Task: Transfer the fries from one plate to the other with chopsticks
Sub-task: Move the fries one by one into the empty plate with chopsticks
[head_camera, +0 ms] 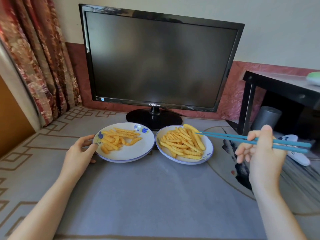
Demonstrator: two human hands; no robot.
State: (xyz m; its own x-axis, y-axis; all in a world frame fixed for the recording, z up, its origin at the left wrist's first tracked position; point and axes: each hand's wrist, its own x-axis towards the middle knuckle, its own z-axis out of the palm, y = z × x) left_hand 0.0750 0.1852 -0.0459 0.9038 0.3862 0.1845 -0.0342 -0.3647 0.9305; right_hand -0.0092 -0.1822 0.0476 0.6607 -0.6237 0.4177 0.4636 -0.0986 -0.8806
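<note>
Right hand (263, 149) gripping chopsticks (242, 138), tips at right plate's (210, 149) far edge. Left hand (81, 149) pinching left plate (138, 153). Fries (181, 142) light, ridged, likely brittle: best pinched mid-length, gently.

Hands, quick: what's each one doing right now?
Left hand: gripping the rim of the left plate.
Right hand: closed on the chopsticks, tips at a fry.

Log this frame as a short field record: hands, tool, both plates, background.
left hand: grip on the left plate rim
right hand: holds blue chopsticks
chopstick tips: at a fry on the right plate's far edge
left plate: fewer fries
right plate: fuller pile
background: dark monitor
</note>
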